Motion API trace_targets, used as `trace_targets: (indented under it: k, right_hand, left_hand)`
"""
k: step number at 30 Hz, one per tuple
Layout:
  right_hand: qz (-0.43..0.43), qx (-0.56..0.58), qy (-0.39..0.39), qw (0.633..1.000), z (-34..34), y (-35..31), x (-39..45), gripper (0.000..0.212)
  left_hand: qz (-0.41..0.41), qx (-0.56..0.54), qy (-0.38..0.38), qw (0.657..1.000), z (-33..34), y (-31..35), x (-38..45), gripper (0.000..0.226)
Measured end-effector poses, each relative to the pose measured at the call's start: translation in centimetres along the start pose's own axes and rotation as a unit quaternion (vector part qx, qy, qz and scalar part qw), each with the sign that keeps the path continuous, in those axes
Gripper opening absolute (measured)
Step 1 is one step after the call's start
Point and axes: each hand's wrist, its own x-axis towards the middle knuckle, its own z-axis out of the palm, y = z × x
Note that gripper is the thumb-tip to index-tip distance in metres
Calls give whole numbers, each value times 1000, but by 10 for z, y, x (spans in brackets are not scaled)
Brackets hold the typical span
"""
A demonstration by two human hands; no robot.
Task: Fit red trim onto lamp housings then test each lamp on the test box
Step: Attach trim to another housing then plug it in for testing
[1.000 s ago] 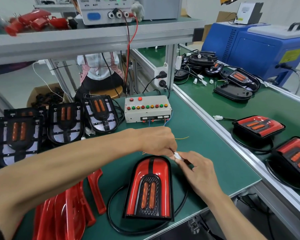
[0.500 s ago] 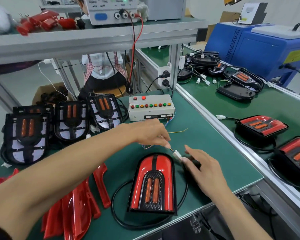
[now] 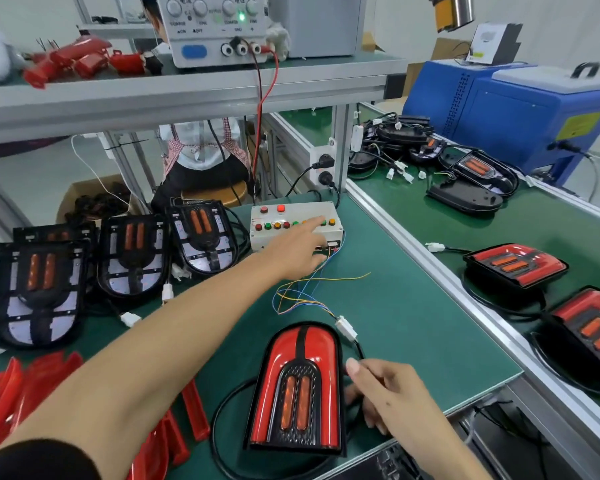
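Red-trimmed lamp housing (image 3: 297, 389) — a black, arch-topped unit with two orange bars in its middle — lies flat on the green bench mat (image 3: 413, 334), near the front edge, its black cable (image 3: 222, 441) looped around its lower end. A white plastic connector (image 3: 345, 328) rests just beyond the housing's top right corner, joined to a loose tangle of thin coloured wires (image 3: 302, 292) running back to the off-white test box (image 3: 293, 225) with its row of red, green and amber buttons. The person's left hand (image 3: 300, 249) reaches across to the box, index finger extended onto the button row and gripping nothing. The right hand (image 3: 387, 393) sits beside the housing's right edge, fingers loosely bent against it; whether they actually clasp the housing or the cable cannot be told. Three untrimmed black lamp housings (image 3: 136, 258) lean in a row at the left of the mat, with loose red plastic trim pieces (image 3: 32, 386) piled in front of them. On the neighbouring conveyor belt (image 3: 440, 220) lie two finished red lamps (image 3: 515, 265) — and a grey bench power supply (image 3: 215, 29) stands on the shelf above.
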Motion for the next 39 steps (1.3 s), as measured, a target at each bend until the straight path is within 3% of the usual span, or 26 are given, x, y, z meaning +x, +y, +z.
trace_targets:
  k: [15,21,25,28,35,39]
  right_hand:
    - [13,0,-9,1000,-1,-7,-8,50]
    - [28,-9,-23,999,0,-9,-10,48]
    - [63,16,-49,997,8,-6,-13,38]
    - [83,71,-69,992,13,-1,-14,42]
    - [9,159,4,987,14,2,-31,26]
    - [-20,209,61,976,10,5,-35,29]
  left_hand:
    - [-11,101,-83,991,-5,1,22,32]
    - [-2,111,-56,992,-9,5,25,28]
    - [-12,107,-60,992,-4,5,26,31]
    - [-11,93,-67,993,-1,1,23,33]
    - [-5,67,-74,995,-3,-7,14,31]
    - [3,71,-74,995,-1,-7,17,31]
